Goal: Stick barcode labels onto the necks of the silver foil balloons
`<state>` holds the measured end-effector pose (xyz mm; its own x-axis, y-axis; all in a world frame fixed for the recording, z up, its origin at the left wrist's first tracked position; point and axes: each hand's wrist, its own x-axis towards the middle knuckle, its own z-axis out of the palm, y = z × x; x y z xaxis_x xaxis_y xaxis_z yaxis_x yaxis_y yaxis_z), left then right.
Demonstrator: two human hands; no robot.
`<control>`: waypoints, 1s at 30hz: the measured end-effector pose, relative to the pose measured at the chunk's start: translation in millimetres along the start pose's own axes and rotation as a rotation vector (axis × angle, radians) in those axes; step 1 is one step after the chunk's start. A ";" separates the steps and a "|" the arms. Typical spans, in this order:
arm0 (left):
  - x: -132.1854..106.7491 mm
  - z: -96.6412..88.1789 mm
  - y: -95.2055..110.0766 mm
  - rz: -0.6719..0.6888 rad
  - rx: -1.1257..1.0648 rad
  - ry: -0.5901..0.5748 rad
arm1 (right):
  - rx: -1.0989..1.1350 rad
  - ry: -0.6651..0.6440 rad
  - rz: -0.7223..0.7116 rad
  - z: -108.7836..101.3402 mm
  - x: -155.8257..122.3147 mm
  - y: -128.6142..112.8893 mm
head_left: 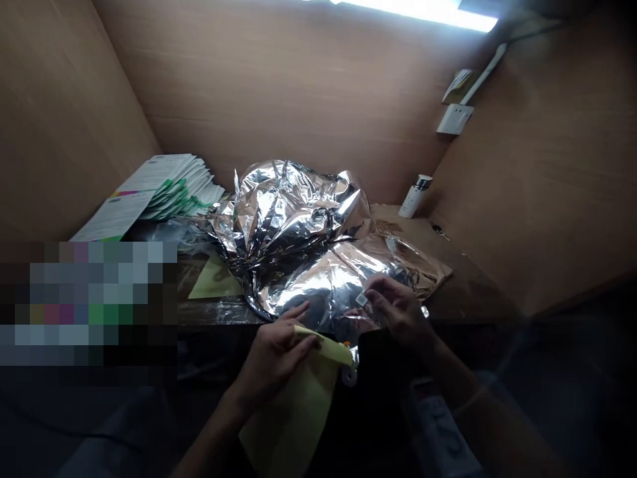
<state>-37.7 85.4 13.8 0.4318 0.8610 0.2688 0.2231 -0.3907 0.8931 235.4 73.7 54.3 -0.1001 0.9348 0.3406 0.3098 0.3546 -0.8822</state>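
Observation:
My left hand (279, 352) grips the top edge of a yellow sheet (298, 411), thumb on top, and the sheet hangs down in front of me. A small whitish square sticker (361, 299) is pinched between the thumb and fingertips of my right hand (395, 309). Just beyond both hands lies a large, crumpled silver foil bag (303, 206), its shiny near part (328, 272) spread to the desk edge. Beside the yellow sheet's upper corner a small roll (350, 375) is partly visible in shadow.
Printed papers with green edges (174, 186) are stacked at the left. Another yellow sheet (213, 279) lies partly under the foil. A white bottle (415, 197) and keys (440, 232) are at the right back, below a wall socket (455, 119). Wooden panels enclose the desk.

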 end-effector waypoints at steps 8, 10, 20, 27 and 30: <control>0.3 4.6 -19.4 0.257 0.421 -0.307 | -0.282 -0.375 0.084 0.2 6.6 17.1; 1.0 4.2 -18.5 0.254 0.435 -0.320 | -0.366 -0.409 0.034 7.4 3.1 18.4; 6.6 -0.8 -22.3 0.240 0.405 -0.335 | -0.757 -0.213 -0.109 7.4 -0.9 36.9; 6.6 -12.1 -19.6 0.326 0.337 -0.306 | -0.692 -0.625 -0.200 -23.5 33.6 27.1; 5.1 -9.2 -7.8 0.424 0.282 -0.241 | -0.739 -0.758 -0.157 -36.1 66.7 13.5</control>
<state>-45.3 95.9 11.6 0.7147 0.5241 0.4633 0.1977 -0.7867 0.5849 267.0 140.2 76.8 -0.6711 0.7368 -0.0818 0.7129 0.6112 -0.3439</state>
